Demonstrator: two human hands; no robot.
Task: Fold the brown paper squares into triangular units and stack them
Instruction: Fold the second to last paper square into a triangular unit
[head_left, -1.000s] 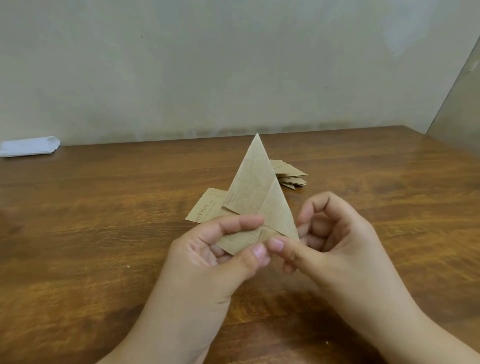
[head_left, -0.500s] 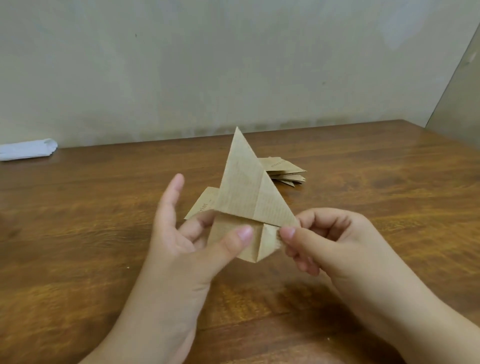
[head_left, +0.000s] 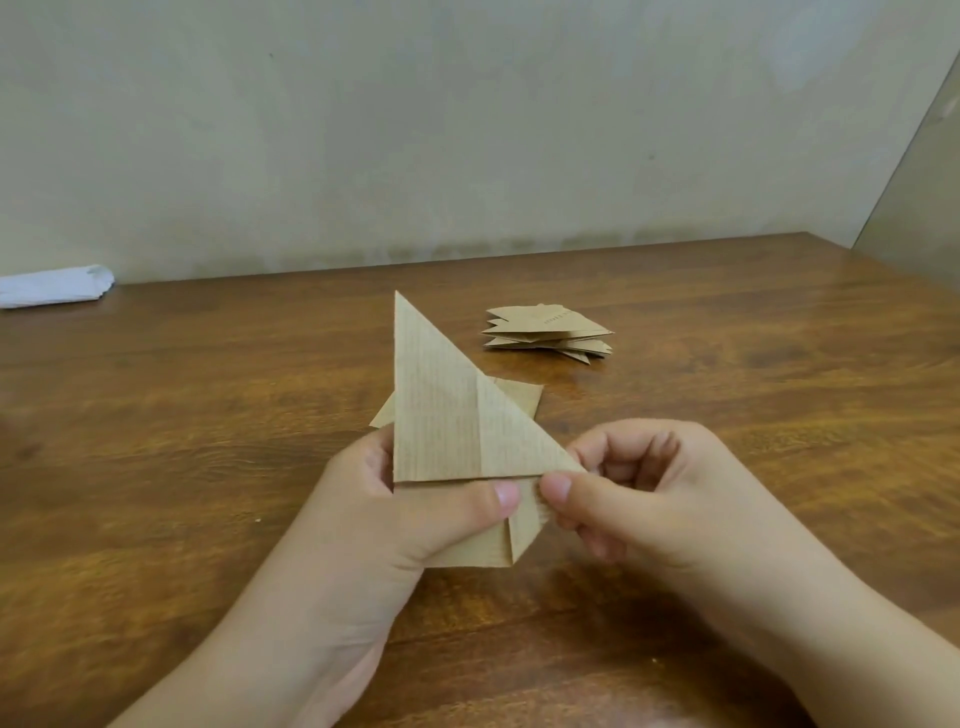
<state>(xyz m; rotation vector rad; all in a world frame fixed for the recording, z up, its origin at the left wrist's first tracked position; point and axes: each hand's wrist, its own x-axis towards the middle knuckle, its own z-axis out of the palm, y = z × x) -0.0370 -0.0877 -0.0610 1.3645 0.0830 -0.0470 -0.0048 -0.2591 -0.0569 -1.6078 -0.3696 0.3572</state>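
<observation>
Status: one unit mid-fold, held in the air above the table (head_left: 156, 467), not lying on it.

Left hand (head_left: 410, 514) grips the folded paper (head_left: 441, 415) from its left side, thumb pressed flat across the front just under the horizontal fold edge, other fingers hidden behind. Right hand (head_left: 639, 493) pinches the right corner of the same paper between thumb and forefinger; remaining fingers curled in, holding nothing else.

The paper is already a tall triangle, point up, with a smaller flap hanging below the fold line. My guess is that flap is the remaining fold or tuck.

Done: a stack of folded units (head_left: 550, 332) sits further back on the table, right of centre, well apart from the hands. Several layers, count not readable.

Left: at least one unfolded sheet (head_left: 524, 397) lies flat behind the held paper, mostly hidden, so can't tell how many remain.

Rough call: well underway, not finished.

White bundle (head_left: 52, 286) at far left edge, unrelated.
</observation>
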